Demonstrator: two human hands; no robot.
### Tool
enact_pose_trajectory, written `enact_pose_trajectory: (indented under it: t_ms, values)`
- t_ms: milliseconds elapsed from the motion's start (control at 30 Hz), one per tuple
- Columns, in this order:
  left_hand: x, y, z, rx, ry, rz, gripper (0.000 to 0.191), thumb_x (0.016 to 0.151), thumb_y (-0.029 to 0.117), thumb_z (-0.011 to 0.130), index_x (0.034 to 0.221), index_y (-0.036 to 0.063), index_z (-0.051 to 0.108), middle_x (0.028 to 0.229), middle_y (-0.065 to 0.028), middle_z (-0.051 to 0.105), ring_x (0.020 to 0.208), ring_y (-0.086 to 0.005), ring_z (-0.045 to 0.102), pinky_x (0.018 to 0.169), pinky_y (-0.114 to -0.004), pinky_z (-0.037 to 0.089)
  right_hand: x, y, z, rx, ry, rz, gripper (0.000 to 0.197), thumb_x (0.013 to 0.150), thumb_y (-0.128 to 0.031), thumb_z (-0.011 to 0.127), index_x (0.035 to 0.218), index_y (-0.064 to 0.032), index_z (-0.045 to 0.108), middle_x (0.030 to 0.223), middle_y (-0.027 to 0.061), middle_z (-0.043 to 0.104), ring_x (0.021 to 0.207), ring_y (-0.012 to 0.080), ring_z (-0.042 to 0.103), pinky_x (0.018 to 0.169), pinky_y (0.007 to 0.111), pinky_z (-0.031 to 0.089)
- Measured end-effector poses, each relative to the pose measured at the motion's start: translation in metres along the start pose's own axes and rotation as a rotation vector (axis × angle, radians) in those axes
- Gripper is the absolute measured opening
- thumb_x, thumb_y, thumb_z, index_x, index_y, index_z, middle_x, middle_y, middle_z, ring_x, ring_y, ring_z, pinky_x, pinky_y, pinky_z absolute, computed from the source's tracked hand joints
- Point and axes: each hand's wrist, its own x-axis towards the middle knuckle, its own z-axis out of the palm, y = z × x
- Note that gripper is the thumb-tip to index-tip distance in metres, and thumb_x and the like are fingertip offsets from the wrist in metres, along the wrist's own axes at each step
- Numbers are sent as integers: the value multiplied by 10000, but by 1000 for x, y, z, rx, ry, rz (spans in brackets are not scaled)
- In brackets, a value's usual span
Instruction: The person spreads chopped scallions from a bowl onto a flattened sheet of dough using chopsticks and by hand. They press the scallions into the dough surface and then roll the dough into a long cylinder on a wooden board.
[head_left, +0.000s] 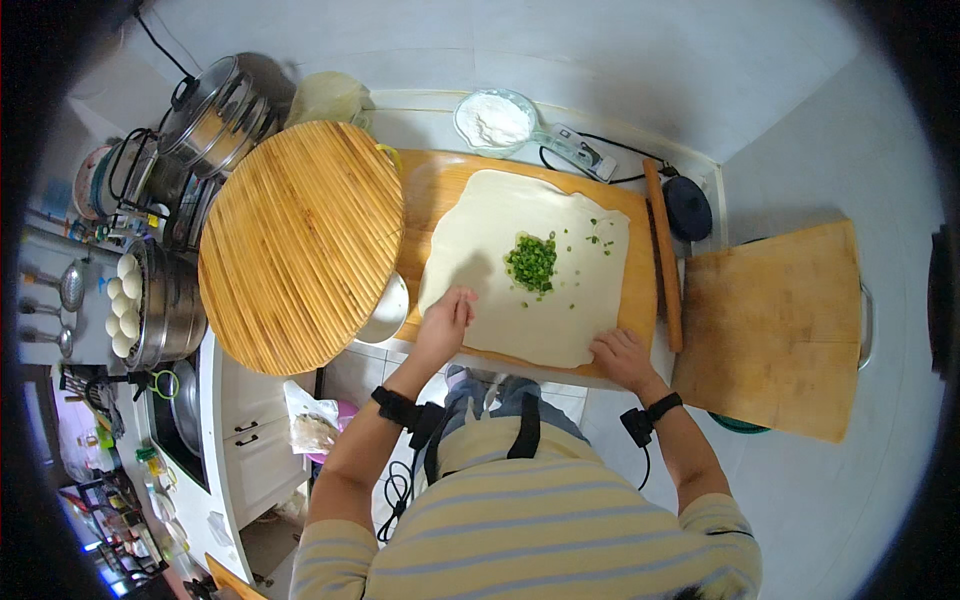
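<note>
A wide, thin sheet of pale dough (480, 225) lies on a wooden board (424, 176) in front of me. Chopped green scallions (532, 262) form a pile near its middle, with loose bits scattered to the right. My left hand (448, 321) is over the sheet's front left part, fingers curled and casting a shadow on the dough. Whether it holds anything is hidden. At the front right corner, the fingers of my right hand (624, 357) rest at the dough's edge; their undersides cannot be seen.
A round slatted tray (300, 247) overlaps the board's left side, partly covering a white bowl (386, 311). Behind stands a scoop of flour (495, 120). To the right are a rolling pin (663, 255) and another wooden board (772, 330). White buns (126, 300) sit on a steamer (176, 307).
</note>
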Motion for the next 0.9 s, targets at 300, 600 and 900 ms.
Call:
enact_pose_trajectory:
  t_ms: [300, 600, 900]
  values:
    - [32, 26, 16, -1202, -198, -227, 300, 970, 232, 357, 1173, 63, 500, 1111, -52, 564, 1030, -117, 521, 863, -249, 411, 4, 12, -7, 6, -47, -246, 179, 719, -144, 585, 893, -106, 586, 941, 50, 571, 893, 221, 546, 816, 362, 413]
    - [26, -13, 33, 118, 24, 290, 277, 902, 161, 453, 1155, 57, 497, 1234, -193, 474, 1225, -350, 371, 1003, -379, 324, 6, 8, -3, 78, -18, -133, 153, 748, -130, 564, 892, -79, 572, 960, 77, 566, 889, 253, 540, 809, 368, 426]
    - [-51, -65, 13, 347, 239, 137, 364, 797, 82, 545, 1153, 46, 479, 1193, -205, 437, 1095, -370, 421, 951, -420, 353, 61, 15, -29, 172, -44, -56, 169, 780, -125, 579, 938, -66, 573, 967, 102, 562, 911, 298, 527, 821, 390, 420]
